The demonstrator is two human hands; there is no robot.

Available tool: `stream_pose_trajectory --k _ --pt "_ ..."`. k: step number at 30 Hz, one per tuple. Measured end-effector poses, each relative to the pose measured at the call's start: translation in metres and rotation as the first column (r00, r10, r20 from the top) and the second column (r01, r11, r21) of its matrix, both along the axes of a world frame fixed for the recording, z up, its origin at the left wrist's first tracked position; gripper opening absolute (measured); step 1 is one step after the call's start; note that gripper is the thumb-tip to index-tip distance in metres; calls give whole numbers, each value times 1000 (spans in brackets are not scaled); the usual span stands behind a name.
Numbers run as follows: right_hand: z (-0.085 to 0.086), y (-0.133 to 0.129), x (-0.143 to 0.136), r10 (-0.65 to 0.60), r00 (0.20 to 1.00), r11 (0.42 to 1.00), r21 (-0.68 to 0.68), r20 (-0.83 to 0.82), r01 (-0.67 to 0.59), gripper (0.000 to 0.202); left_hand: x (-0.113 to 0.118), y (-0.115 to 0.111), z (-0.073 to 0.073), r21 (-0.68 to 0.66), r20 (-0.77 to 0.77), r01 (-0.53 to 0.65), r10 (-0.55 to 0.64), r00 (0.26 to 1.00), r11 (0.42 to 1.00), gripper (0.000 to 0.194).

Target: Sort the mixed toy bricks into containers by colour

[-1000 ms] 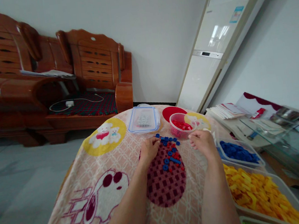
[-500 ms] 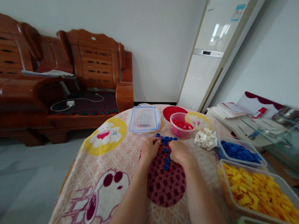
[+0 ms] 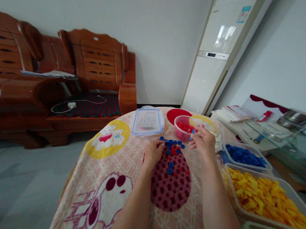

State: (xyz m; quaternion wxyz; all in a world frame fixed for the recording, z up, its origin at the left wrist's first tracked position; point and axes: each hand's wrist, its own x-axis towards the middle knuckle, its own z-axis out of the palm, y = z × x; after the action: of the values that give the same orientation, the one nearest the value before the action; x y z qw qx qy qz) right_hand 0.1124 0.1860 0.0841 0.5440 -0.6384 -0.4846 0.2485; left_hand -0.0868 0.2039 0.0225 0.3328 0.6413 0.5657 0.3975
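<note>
My left hand (image 3: pixel 154 152) rests on the table, fingers pressed together beside the small blue round pieces (image 3: pixel 171 142); whatever is in them is hidden. My right hand (image 3: pixel 205 143) is raised in front of the clear tub of red pieces (image 3: pixel 182 135), its fingers closed on a small blue plastic piece (image 3: pixel 192 133). Between the hands, several red pieces (image 3: pixel 174 150) lie among the blue ones on the dark red patch of the tablecloth (image 3: pixel 171 194). The white pieces (image 3: pixel 218 143) are partly hidden behind my right hand.
A clear box with blue-rimmed lid (image 3: pixel 147 121) and a red disc (image 3: pixel 178 114) sit at the back. Along the right edge stand containers of blue pieces (image 3: pixel 244 156) and yellow pieces (image 3: pixel 263 197). Wooden chairs (image 3: pixel 99 61) stand against the wall; a glass-topped table (image 3: pixel 288 146) is at right.
My right hand has lifted off the blue and red pieces and moved right, towards the white pieces, with a small blue piece in its fingers. My left hand has stayed in place.
</note>
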Motion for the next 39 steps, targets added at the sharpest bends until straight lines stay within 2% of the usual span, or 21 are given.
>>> stream_pose_trajectory --k 1,2,3,5,7,9,11,13,15,19,21,23,27,30,34,36,39 --pt "0 0 9 -103 992 991 82 -69 109 59 0 0 1 -1 0 -1 1 1000 1000 26" --pt "1 -1 19 -220 966 958 157 -136 240 60 0 -1 1 -4 0 -2 2 1000 1000 26" --pt "1 -3 29 -331 922 901 222 -201 372 62 0 -1 2 -6 -1 -3 3 1000 1000 25" --pt "2 -8 47 -497 810 748 320 -310 581 67 1 -1 2 -11 -5 -7 7 1000 1000 25" --pt "1 -14 62 -587 731 645 345 -347 682 72 1 -1 2 -12 -14 -13 12 1000 1000 25" --pt "-2 -17 71 -648 702 615 340 -295 711 76 1 0 1 -8 -23 -18 18 1000 1000 25" --pt "-4 -16 72 -661 712 635 330 -238 699 77 1 0 0 1 -26 -21 21 999 1000 25" --pt "-4 -12 66 -591 773 708 311 -231 634 73 1 0 0 9 -26 -18 18 1000 1000 25" --pt "-3 -8 55 -460 851 807 281 -253 519 60 1 0 0 5 -29 -15 15 999 1000 26" --pt "4 -5 26 -165 967 962 185 -193 201 39 0 -1 1 -16 -36 -13 12 999 1000 27" --pt "6 -6 13 14 996 996 89 -93 -6 35 0 -2 2 -15 -36 -8 8 999 1000 27" --pt "5 -7 1 160 987 987 -31 24 -159 30 0 -2 3 -6 -40 -7 6 999 1000 26" --pt "-6 -7 -16 355 891 922 -264 283 -283 17 0 -2 3 19 -53 -10 11 999 1000 25" --pt "-11 -9 -27 496 763 850 -413 415 -328 12 1 -1 2 15 -44 -12 13 999 1000 26" --pt "-6 -15 -47 638 572 754 -572 516 -324 16 2 1 -1 3 -17 -20 20 1000 1000 26" --pt "-2 -18 -59 658 462 743 -614 595 -268 15 2 1 -2 6 -10 -27 27 1000 1000 26" --pt "2 -21 -75 640 328 764 -619 695 -179 18 2 2 -3 8 3 -26 26 1000 1000 25"
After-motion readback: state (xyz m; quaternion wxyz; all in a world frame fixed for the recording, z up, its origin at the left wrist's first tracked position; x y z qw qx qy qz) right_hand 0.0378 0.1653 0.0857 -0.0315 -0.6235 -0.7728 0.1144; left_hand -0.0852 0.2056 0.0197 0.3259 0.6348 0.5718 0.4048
